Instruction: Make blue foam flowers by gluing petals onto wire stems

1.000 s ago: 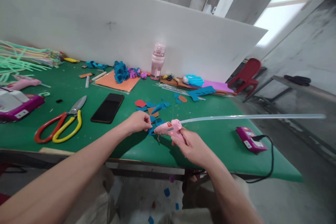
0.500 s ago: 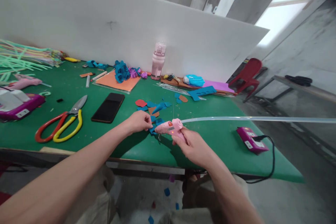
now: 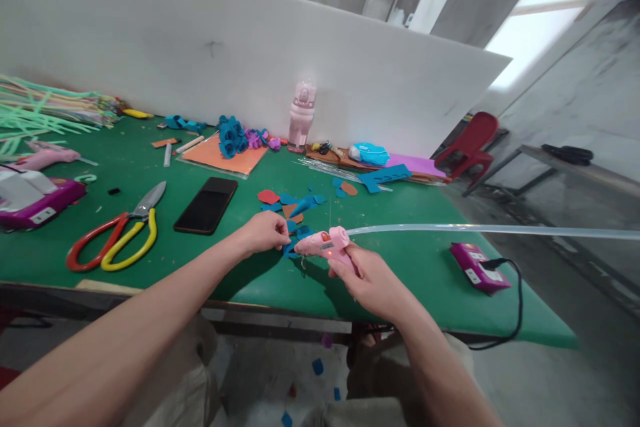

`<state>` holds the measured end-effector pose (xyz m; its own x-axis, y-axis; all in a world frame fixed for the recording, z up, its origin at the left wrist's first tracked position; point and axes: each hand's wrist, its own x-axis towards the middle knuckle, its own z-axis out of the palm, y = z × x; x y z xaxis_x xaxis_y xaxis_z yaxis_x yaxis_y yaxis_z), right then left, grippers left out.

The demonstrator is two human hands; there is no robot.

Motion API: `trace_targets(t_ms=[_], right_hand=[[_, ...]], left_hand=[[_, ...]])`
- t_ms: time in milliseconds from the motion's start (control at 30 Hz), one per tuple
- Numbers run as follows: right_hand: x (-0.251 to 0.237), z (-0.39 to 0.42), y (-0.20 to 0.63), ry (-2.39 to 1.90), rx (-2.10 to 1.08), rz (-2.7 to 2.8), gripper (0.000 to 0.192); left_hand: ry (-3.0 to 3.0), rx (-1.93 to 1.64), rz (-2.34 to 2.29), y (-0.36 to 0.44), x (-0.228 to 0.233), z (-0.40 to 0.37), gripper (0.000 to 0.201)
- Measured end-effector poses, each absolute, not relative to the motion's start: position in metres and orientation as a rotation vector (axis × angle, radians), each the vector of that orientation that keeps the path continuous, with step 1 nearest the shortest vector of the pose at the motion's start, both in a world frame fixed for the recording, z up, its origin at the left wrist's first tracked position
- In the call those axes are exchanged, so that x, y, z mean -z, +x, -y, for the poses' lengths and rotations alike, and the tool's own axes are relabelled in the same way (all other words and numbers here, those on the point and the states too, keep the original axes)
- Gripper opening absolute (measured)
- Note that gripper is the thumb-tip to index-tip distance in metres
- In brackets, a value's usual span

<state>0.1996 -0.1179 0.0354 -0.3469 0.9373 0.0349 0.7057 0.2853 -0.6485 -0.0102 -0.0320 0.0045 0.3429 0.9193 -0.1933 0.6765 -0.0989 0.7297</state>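
Note:
My right hand [image 3: 367,273] is wrapped round the handle of a pink hot glue gun [image 3: 325,243], its nozzle pointing left. A long clear glue stick [image 3: 430,229] runs out of its back to the right edge of the view. Just left of the nozzle, my left hand [image 3: 267,232] pinches a small blue foam piece [image 3: 289,250], which the nozzle touches or nearly touches. Beyond the hands lie blue scraps [image 3: 301,205], a brown scrap [image 3: 293,213] and a red scrap [image 3: 269,197] on the green table [image 3: 400,207].
Left of my hands are a black phone [image 3: 206,205] and red-and-yellow-handled scissors [image 3: 123,230]. A pink bottle [image 3: 302,117] and blue foam flowers [image 3: 232,136] stand at the back. A purple power strip [image 3: 479,268] with a black cable sits at right, another [image 3: 45,203] at far left.
The blue piece at my left fingertips and the glue gun's nozzle have shifted very slightly left. Both hands otherwise stay in place.

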Motion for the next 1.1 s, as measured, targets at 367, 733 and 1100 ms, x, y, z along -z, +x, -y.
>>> trace_targets(t_ms=[367, 733, 1100], right_hand=[[-0.0324, 0.1147, 0.1925, -1.504, -0.751, 2.189, 0.025], [-0.0305, 0.1149, 0.1931, -1.468, -0.723, 2.213, 0.026], [-0.0317, 0.1152, 0.1925, -1.46, -0.681, 2.234, 0.026]], left_hand=[[1.858, -0.412, -1.393, -0.011, -0.0017, 0.0307, 0.006], [1.859, -0.418, -1.382, -0.0117, -0.0003, 0.03, 0.006], [1.871, -0.393, -1.383, -0.0115, -0.0016, 0.0296, 0.006]])
